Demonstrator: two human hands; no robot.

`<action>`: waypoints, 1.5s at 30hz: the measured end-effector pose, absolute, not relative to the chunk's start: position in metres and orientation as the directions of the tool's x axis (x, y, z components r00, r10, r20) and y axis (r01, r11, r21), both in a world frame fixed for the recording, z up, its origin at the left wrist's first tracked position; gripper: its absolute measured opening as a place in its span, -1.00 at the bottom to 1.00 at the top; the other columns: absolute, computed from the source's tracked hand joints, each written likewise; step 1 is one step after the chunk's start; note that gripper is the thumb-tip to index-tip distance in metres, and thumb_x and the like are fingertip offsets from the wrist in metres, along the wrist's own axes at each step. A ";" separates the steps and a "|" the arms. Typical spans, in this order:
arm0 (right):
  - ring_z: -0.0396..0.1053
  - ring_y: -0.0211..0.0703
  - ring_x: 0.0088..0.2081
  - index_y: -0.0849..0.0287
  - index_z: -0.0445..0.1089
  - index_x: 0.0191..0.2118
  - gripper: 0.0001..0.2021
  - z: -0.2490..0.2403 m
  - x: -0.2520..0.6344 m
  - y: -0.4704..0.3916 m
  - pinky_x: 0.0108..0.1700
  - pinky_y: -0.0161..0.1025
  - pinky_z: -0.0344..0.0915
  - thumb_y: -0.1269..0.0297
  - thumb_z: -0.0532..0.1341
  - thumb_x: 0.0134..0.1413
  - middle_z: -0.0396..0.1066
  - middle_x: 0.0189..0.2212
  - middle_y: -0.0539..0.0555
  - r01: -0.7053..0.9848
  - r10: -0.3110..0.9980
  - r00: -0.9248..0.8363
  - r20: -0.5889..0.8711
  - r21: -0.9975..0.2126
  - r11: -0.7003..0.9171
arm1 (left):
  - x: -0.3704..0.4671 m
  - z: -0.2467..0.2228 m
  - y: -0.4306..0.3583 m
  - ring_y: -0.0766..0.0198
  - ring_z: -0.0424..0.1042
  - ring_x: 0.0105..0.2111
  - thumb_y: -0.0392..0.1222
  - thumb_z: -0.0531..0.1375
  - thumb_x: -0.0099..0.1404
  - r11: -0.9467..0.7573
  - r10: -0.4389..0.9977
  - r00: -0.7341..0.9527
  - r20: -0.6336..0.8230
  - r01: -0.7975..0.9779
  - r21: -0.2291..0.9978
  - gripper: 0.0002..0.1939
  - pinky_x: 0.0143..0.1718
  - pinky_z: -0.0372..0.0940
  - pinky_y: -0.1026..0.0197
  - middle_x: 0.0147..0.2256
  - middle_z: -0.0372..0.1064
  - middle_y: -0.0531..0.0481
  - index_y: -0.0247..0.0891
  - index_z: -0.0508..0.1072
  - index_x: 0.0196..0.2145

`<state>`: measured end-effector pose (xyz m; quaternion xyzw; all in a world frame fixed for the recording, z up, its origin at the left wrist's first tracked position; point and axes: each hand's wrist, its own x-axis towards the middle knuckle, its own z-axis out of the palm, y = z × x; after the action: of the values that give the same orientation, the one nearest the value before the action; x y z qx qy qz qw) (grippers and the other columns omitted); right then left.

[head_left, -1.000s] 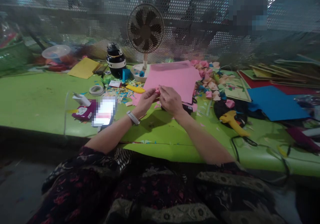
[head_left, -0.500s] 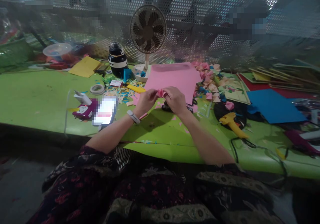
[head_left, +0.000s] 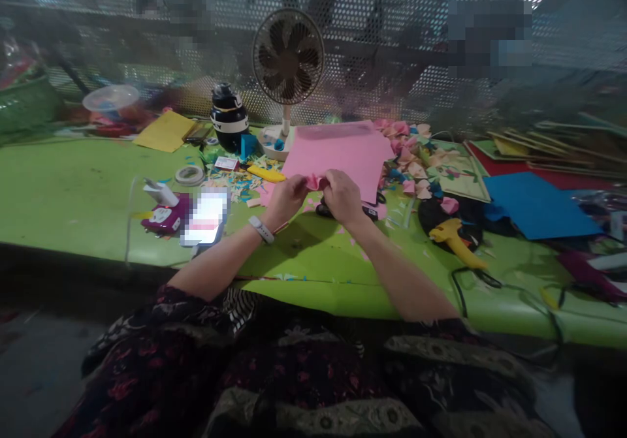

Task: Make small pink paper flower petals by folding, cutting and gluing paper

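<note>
Between my two hands is a small pink paper flower (head_left: 314,182), its edges crinkled. My left hand (head_left: 289,198) pinches its left side, and a white band circles that wrist. From the right, my right hand (head_left: 343,196) grips the other side with closed fingers. Behind the hands lies a large pink paper sheet (head_left: 337,154). A dark tool, probably scissors (head_left: 369,211), is partly hidden beneath my right hand. Several folded paper flowers (head_left: 409,154) are heaped to the right of the sheet.
A yellow glue gun (head_left: 458,243) rests on a black round plate at right, its cord trailing forward. Blue paper (head_left: 539,206) lies beyond it. At left are a lit phone (head_left: 206,217), a purple power strip (head_left: 166,216), tape (head_left: 189,175) and paper scraps. A fan (head_left: 288,59) stands behind.
Both hands keep hold of the pink paper flower, and the fingers of my right hand have shifted slightly on it. The view has moved a little; the things on the table stay put.
</note>
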<state>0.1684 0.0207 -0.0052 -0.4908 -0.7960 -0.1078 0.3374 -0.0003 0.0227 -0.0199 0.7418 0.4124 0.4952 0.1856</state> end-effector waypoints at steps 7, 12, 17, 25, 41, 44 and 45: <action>0.32 -0.09 -0.32 0.21 0.45 -0.26 -0.74 -0.006 0.165 0.016 -0.24 -0.20 0.12 0.45 0.03 0.34 0.47 -0.41 0.13 0.898 0.662 -0.344 0.666 0.026 0.440 | 0.000 -0.024 0.023 0.37 0.12 -0.57 -0.21 0.20 0.30 -0.624 0.775 0.183 0.604 0.366 0.690 -0.81 -0.51 0.03 0.28 -0.58 0.22 0.11 -0.25 0.35 -0.47; 0.31 -0.07 -0.30 0.24 0.48 -0.16 -0.72 -0.006 0.162 0.012 -0.23 -0.17 0.09 0.38 0.01 0.40 0.49 -0.36 0.17 0.896 0.674 -0.373 0.637 0.061 0.439 | 0.004 -0.023 0.019 0.34 0.25 -0.53 -0.13 0.22 0.33 -0.587 0.810 0.158 0.565 0.246 0.772 -0.82 -0.47 0.17 0.28 -0.52 0.33 0.05 -0.26 0.43 -0.40; 0.34 -0.03 -0.28 0.25 0.50 -0.14 -0.65 -0.005 0.159 0.010 -0.21 -0.13 0.10 0.31 -0.04 0.42 0.51 -0.35 0.22 0.892 0.689 -0.376 0.620 0.040 0.451 | 0.011 -0.024 0.016 0.29 0.43 -0.39 0.00 0.27 0.30 -0.407 0.898 0.166 0.407 -0.038 0.913 -0.73 -0.32 0.36 0.28 -0.43 0.44 -0.01 -0.27 0.46 -0.37; 0.44 0.05 -0.18 0.37 0.47 0.01 -0.64 -0.009 0.157 0.009 -0.12 -0.07 0.23 0.39 -0.04 0.37 0.56 -0.22 0.33 0.880 0.707 -0.396 0.586 0.022 0.475 | 0.017 -0.019 0.014 0.29 0.49 -0.24 -0.19 0.32 0.21 -0.190 0.934 0.235 0.270 -0.312 0.931 -0.87 -0.07 0.40 0.18 -0.32 0.50 -0.01 -0.26 0.47 -0.33; 0.00 0.25 0.39 0.47 0.09 0.35 -0.32 -0.019 0.138 -0.003 0.38 0.22 -0.06 0.25 0.11 0.15 0.13 0.33 0.43 0.855 0.709 -0.415 0.570 -0.022 0.517 | 0.016 -0.017 0.013 0.39 0.43 -0.41 -0.18 0.30 0.23 -0.068 0.983 0.118 0.143 -0.489 0.870 -0.87 -0.32 0.35 0.29 -0.40 0.44 0.04 -0.24 0.41 -0.37; -0.01 0.22 0.39 0.43 0.09 0.35 -0.33 -0.020 0.137 -0.003 0.39 0.23 -0.10 0.25 0.10 0.15 0.15 0.32 0.40 0.847 0.711 -0.420 0.564 -0.039 0.531 | 0.015 -0.020 0.018 0.36 0.49 -0.34 -0.16 0.31 0.25 -0.061 0.988 0.096 0.123 -0.488 0.871 -0.86 -0.25 0.39 0.26 -0.34 0.49 0.01 -0.23 0.43 -0.33; 0.00 0.20 0.39 0.39 0.10 0.35 -0.35 -0.019 0.137 -0.002 0.39 0.23 -0.10 0.26 0.08 0.16 0.16 0.32 0.38 0.844 0.713 -0.413 0.567 -0.056 0.534 | 0.015 -0.020 0.019 0.35 0.50 -0.33 -0.14 0.29 0.27 -0.060 0.989 0.090 0.116 -0.477 0.877 -0.86 -0.24 0.40 0.25 -0.33 0.50 0.01 -0.23 0.43 -0.32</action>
<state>0.1375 -0.0020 -0.0189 -0.4678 -0.8319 -0.1202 0.2732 0.0147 0.0190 -0.0204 0.4134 0.3099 0.5992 0.6116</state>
